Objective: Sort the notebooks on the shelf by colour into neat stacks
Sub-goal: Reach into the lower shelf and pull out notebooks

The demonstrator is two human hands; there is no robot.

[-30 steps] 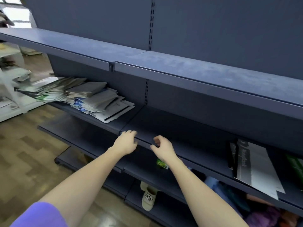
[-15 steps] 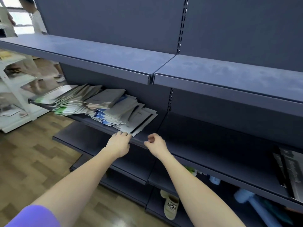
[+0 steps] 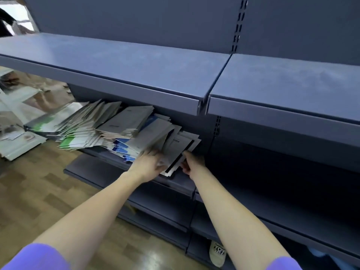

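Viewing from the head camera, the notebooks (image 3: pixel 109 131) lie in a slumped, fanned pile on the middle shelf (image 3: pixel 181 182), left of centre in the frame, under the upper shelf (image 3: pixel 116 75). Grey covers dominate; green-edged ones sit at the left end, blue ones low in the middle. The left hand (image 3: pixel 148 165) rests on the right end of the pile, fingers curled against the grey covers. The right hand (image 3: pixel 191 162) pinches the near edge of the grey notebook with a black spine strip (image 3: pixel 178 151), which overhangs the shelf lip.

Handling, as a judgement: each notebook is thin, light and flexible, with smooth covers that slide readily over one another. Take hold at the spine edge, where the book is stiffest, and support the pile with the other hand to prevent a cascade. A slipper (image 3: pixel 217 254) lies on the floor at lower centre.
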